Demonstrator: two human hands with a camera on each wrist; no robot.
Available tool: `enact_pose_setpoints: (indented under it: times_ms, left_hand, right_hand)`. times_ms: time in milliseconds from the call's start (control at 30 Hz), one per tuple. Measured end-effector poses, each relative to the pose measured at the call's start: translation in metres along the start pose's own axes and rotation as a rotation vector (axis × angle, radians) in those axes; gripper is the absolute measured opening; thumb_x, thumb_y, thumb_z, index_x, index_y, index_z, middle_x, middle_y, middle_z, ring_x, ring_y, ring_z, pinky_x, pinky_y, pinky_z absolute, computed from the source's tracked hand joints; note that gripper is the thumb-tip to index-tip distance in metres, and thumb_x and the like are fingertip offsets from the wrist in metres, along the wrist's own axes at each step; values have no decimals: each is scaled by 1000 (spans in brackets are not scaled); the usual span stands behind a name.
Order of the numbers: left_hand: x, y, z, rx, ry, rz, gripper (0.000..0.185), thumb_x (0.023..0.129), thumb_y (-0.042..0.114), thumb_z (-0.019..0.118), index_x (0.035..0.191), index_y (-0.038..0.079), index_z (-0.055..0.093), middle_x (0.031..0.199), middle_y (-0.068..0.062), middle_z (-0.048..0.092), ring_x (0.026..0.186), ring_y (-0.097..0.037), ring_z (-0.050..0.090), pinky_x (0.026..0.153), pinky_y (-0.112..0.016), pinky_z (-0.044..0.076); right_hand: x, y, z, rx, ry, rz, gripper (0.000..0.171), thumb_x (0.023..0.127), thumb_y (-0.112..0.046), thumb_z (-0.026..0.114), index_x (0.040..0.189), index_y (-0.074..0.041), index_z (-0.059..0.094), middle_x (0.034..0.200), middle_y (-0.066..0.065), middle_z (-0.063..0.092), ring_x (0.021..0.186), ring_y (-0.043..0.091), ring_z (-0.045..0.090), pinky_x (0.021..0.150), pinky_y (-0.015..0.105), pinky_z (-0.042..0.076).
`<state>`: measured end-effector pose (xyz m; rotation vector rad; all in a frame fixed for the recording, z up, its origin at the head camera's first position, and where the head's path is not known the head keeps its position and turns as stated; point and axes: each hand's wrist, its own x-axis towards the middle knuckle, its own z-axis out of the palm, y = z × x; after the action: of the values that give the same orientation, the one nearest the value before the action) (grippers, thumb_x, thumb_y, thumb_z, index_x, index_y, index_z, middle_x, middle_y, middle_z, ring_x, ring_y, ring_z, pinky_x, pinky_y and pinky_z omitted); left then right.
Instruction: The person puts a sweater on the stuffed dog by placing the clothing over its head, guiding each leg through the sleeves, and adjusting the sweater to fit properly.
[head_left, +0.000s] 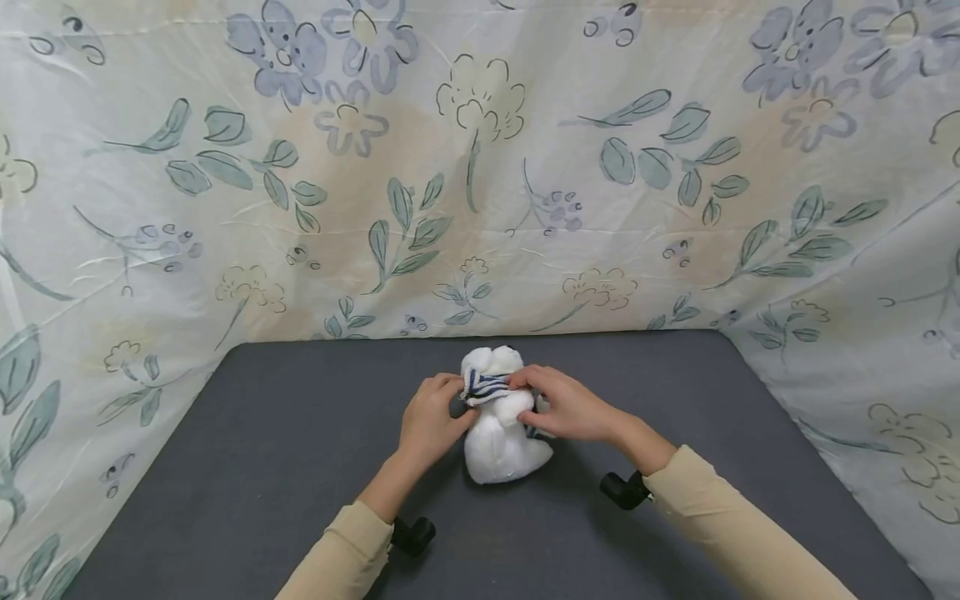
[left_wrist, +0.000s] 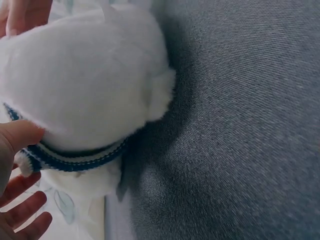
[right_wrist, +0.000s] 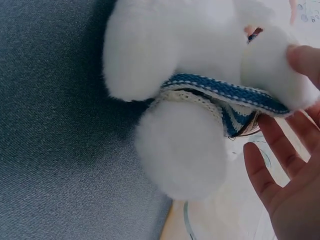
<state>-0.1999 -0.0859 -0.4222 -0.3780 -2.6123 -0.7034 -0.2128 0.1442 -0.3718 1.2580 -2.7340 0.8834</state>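
Note:
A white plush toy (head_left: 498, 450) sits on the dark table, with a blue-and-white striped knitted scarf (head_left: 487, 387) round it. On its left side, my left hand (head_left: 431, 423) holds the toy beside the scarf. In the left wrist view the thumb (left_wrist: 25, 134) lies along the scarf's edge, and the lower fingers are spread. From the other side my right hand (head_left: 573, 406) grips the toy, fingertips at the scarf. In the right wrist view its thumb (right_wrist: 305, 61) presses a white furry limb (right_wrist: 275, 70), with fingers behind. A dark rounded piece (head_left: 458, 406) shows beside the left fingers.
The dark grey tabletop (head_left: 300, 467) runs out on both sides of the toy. Behind it hangs a floral cloth (head_left: 480, 250), which also closes off the sides. A black camera mount (head_left: 412, 536) is on the left wrist, another mount (head_left: 624, 490) on the right.

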Motion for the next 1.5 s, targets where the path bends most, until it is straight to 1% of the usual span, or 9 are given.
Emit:
enact_pose_setpoints:
  times_ms: [233,467,667,767,867,967,1133,1333,1500]
  left_hand:
    - [3,1,3,-11,16,1,21,78,23,72,98,16,70,101,2,63,90,-17,60,70,-35,50]
    - [1,5,-1,-58,52,50,14,79,19,72,93,16,70,94,3,65,77,-14,62,62,-32,49]
    - [0,10,-6,-78,77,79,13,78,19,73,91,16,70,93,3,65,72,-12,62,57,-29,48]
    - [-2,13,-8,-82,83,95,14,78,19,73,91,16,71,99,4,62,73,-12,61,57,-26,47]
    - [-3,16,-9,-77,94,122,15,77,17,74,91,15,71,103,3,59,76,-11,59,58,-25,46]
    - [-3,17,-10,-68,107,132,15,76,16,75,90,15,70,101,4,59,74,-10,57,57,-24,45]
    - [-4,16,-10,-68,110,114,14,76,16,75,89,15,70,94,4,61,68,-9,55,54,-23,43]
    - [-4,11,-10,-75,142,67,17,74,18,77,88,17,69,90,4,61,73,-11,60,58,-28,47]
    - [-6,5,-10,-102,95,-11,26,73,22,78,96,17,68,95,2,60,82,-16,62,62,-31,48]
  right_hand:
    - [6,-2,4,16,-54,47,28,85,-22,66,109,-22,51,123,-6,56,85,10,48,71,25,41]
    - [14,-8,4,39,-83,16,28,86,-21,65,107,-16,49,133,-1,50,71,15,46,61,22,39]
    - [18,-8,5,70,-122,44,30,84,-20,67,106,-18,47,104,-5,54,84,8,50,70,25,45]
    - [19,-8,5,78,-118,50,30,83,-20,69,104,-17,47,99,-6,52,82,8,49,70,25,44]
    - [20,-7,5,82,-115,47,30,83,-20,69,104,-16,47,97,-5,51,80,9,48,68,25,44]
    - [20,-6,6,100,-114,55,39,84,-20,68,115,-16,46,110,-3,53,93,10,53,76,27,47]
    - [21,-8,6,96,-123,32,65,84,-19,68,140,-18,35,135,1,44,121,16,46,94,35,43]
    - [23,-12,4,21,-148,4,59,86,-22,65,138,-16,39,132,3,45,118,15,47,92,35,43]
    - [24,-15,0,-33,-178,15,60,86,-24,65,139,-15,38,132,3,46,118,14,47,93,34,43]
